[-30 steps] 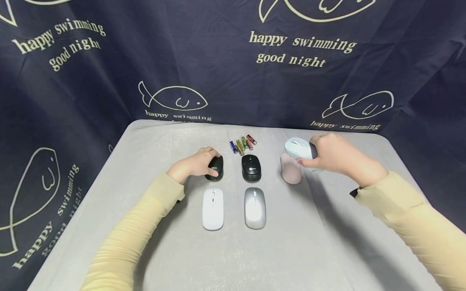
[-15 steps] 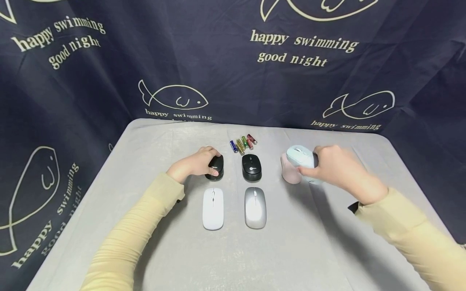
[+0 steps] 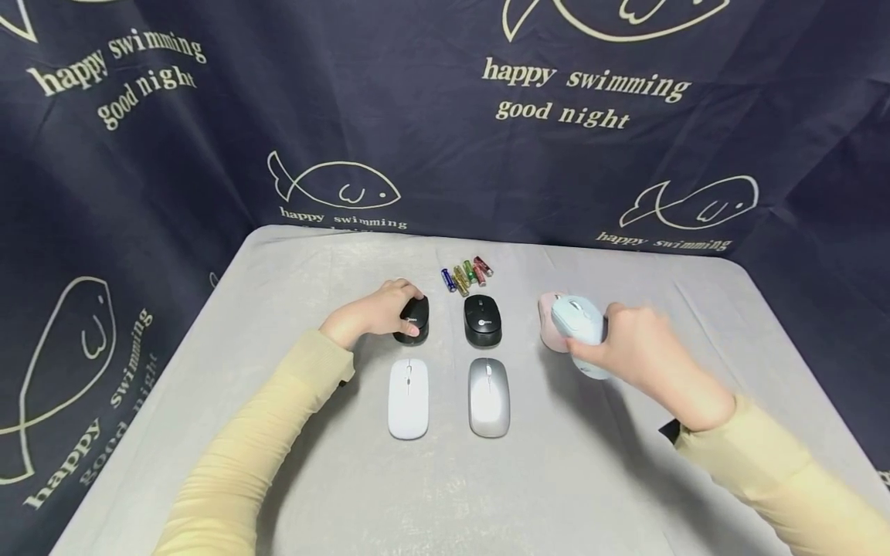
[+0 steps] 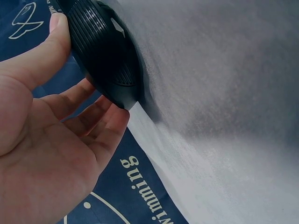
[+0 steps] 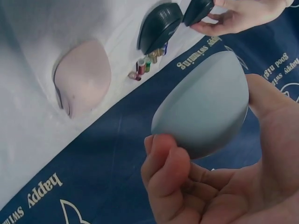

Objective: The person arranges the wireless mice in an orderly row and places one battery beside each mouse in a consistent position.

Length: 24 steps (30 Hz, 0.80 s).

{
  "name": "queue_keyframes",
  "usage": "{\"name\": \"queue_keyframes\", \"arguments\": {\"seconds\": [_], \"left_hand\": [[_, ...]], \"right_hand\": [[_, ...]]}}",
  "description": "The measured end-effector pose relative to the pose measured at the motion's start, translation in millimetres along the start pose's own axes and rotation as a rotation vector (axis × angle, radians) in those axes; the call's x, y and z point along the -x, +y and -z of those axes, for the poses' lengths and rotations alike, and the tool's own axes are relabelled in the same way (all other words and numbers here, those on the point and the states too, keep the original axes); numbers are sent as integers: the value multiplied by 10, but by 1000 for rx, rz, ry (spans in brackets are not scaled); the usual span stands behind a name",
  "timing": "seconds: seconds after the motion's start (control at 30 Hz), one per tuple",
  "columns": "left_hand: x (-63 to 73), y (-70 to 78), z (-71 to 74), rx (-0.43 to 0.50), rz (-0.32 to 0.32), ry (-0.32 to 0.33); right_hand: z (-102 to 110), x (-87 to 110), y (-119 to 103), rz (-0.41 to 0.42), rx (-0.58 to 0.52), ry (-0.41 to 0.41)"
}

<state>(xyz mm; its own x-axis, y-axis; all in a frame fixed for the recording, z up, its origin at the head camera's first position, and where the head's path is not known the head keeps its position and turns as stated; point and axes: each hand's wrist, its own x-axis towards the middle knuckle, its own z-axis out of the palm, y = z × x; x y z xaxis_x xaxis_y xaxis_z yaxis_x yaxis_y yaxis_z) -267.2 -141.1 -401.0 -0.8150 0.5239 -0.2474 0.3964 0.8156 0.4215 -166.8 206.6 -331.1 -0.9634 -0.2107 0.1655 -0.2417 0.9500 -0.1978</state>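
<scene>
Head view: R hand [image 3: 636, 344] has a lt-blue mouse [image 3: 579, 318] gripped up off the tbl [image 3: 445, 494], partly hiding the pink mouse [image 3: 549, 328]; L hand [image 3: 375, 311] curls round a blk mouse [image 3: 416, 313], batts [image 3: 462, 279] nearby. L wrist view: that hand's half-curled, pinching blk mouse by its edges. R wrist view: R hand bent round lt-blue mouse, pink mouse lies apart.
</scene>
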Motion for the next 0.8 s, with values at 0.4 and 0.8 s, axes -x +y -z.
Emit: {"name": "queue_keyframes", "arguments": {"seconds": [0.4,0.8], "left_hand": [[-8,-9,-10,8,-3,5],[-15,-11,-10,1,-7,3]], "right_hand": [[-158,145,-5,-35,15,-34],[-303,253,17,-118,-9,-102]]}}
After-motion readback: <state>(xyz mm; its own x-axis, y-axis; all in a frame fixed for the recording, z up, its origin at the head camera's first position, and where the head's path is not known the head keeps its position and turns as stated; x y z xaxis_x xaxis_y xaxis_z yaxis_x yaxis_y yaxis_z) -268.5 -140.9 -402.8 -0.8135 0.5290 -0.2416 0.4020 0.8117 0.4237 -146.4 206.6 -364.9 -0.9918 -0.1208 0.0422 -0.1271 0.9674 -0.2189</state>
